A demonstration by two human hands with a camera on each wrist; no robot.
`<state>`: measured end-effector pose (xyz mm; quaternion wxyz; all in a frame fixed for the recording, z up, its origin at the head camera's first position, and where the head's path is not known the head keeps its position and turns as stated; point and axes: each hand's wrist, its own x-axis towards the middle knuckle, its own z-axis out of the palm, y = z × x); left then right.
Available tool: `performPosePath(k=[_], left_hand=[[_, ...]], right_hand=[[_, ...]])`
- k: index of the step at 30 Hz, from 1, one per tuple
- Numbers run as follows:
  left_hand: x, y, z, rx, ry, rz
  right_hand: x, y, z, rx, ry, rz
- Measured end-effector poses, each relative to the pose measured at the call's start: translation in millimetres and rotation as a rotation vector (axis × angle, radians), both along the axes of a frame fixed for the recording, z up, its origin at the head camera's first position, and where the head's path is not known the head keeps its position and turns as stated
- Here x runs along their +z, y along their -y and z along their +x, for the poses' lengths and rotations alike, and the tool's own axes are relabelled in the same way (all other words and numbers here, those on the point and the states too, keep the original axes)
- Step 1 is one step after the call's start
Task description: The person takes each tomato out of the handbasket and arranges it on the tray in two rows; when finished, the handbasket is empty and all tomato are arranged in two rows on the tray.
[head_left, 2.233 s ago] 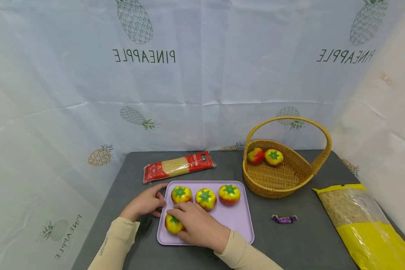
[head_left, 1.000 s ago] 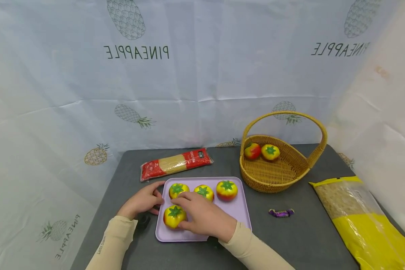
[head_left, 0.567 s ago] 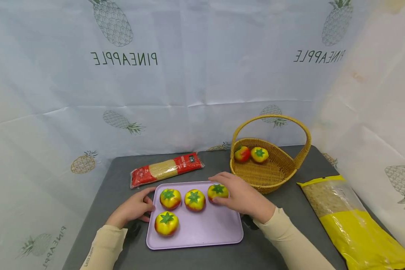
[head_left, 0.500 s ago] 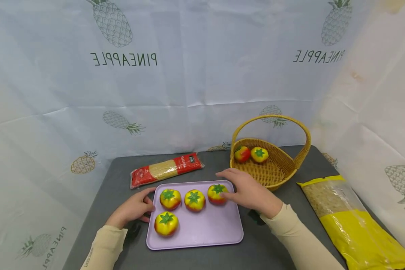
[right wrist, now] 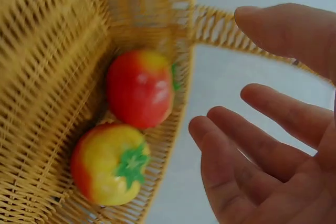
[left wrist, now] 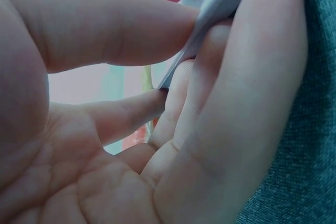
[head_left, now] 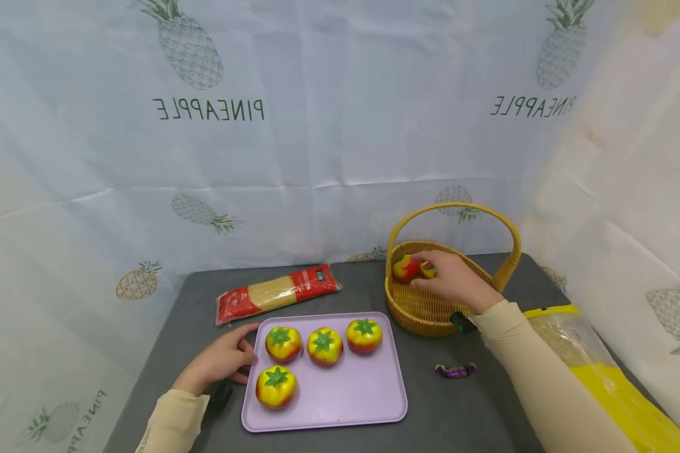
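Note:
My left hand [head_left: 218,358] pinches the left rim of a lilac tray [head_left: 351,396], thumb above and fingers beneath, as the left wrist view shows. On the tray sit several round yellow-and-red fruits with green star-shaped leaf tops: three along the back, one fruit [head_left: 276,387] at front left. My right hand [head_left: 453,277] is over a wicker basket [head_left: 419,308], fingers apart and holding nothing. Two similar fruits lie inside: a redder one [right wrist: 139,88] on its side and a yellow one [right wrist: 107,166], partly hidden by the hand in the head view.
A red packet of noodles [head_left: 277,294] lies behind the tray. A purple-wrapped candy [head_left: 456,371] lies in front of the basket, whose tall handle arches above it. At the right, a yellow bag [head_left: 612,390] is partly covered by the right sleeve.
My right hand has left the front-left fruit, passed over the back-right one without taking it, and moved to the basket. My left hand has stayed at the tray's rim.

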<state>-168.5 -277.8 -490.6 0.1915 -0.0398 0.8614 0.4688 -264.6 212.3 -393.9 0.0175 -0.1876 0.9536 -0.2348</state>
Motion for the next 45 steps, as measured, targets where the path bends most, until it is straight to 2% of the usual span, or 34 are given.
performPosePath(k=[4, 10, 16, 28, 45], left_hand=[[1.0, -0.2, -0.3, 0.000, -0.007, 0.019], [1.3, -1.9, 1.3, 0.013, 0.004, 0.027], [2.3, -1.9, 0.3, 0.035, 0.024, 0.014], [-1.6, 0.8, -1.9, 0.030, 0.028, 0.021], [-3.1, 0.2, -2.3, 0.047, 0.019, 0.023]], right_hand=[[-6.5, -4.8, -20.5, -0.025, 0.022, -0.003], [-7.3, -4.9, -45.0, -0.033, 0.084, -0.055], [-12.1, 1.1, -62.6, -0.044, 0.098, -0.017], [-32.4, 8.2, -78.0, 0.006, 0.079, -0.003], [-38.6, 20.2, -83.1, -0.047, 0.107, 0.071]])
